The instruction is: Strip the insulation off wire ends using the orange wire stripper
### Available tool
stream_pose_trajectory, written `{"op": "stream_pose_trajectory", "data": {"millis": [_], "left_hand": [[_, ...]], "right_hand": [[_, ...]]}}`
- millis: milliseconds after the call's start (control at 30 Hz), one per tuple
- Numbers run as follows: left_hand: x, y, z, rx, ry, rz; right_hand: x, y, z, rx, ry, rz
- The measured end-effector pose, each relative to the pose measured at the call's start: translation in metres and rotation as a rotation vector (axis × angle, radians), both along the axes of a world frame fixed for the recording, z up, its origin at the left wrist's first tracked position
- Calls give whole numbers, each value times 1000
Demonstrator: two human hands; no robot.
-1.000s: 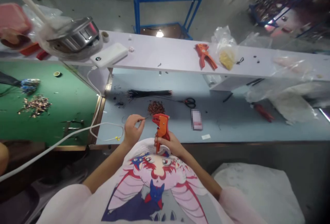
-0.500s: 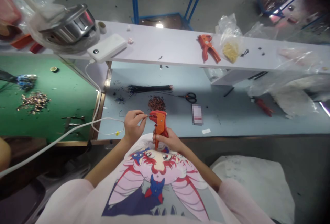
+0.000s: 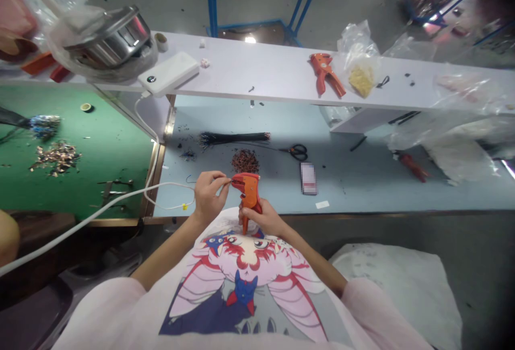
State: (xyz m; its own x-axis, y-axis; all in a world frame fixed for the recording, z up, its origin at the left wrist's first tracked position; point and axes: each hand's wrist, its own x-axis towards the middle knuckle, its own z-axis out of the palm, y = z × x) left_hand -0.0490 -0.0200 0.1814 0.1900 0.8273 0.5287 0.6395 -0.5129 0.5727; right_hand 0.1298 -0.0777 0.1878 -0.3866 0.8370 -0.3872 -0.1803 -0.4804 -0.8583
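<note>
My right hand is wrapped round the handles of an orange-red wire stripper, held upright over the front edge of the bench. My left hand pinches a thin dark wire whose end sits at the stripper's jaws; the far end pokes out left of the hand. Just beyond the stripper lies a pile of small reddish-brown and dark scraps. Behind that pile rests a bundle of black wires with bared ends.
Black-handled scissors and a phone-like rectangle lie to the right. A raised white shelf crosses behind, carrying a second stripper, a power bank and a metal pot. A white cable runs along the left.
My hands and the wire stripper keep nearly the same place. The wire shifts very slightly at the jaws, and the whole view drifts a little.
</note>
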Motion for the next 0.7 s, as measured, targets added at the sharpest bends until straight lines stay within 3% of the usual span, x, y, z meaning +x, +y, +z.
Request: {"op": "stream_pose_trajectory", "data": {"millis": [333,700], "left_hand": [[1,1,4,-4,-5,-17],[4,1,3,1,17,-1]], "right_hand": [[1,4,9,70,-99,68],[-1,3,-2,50,-115,8]]}}
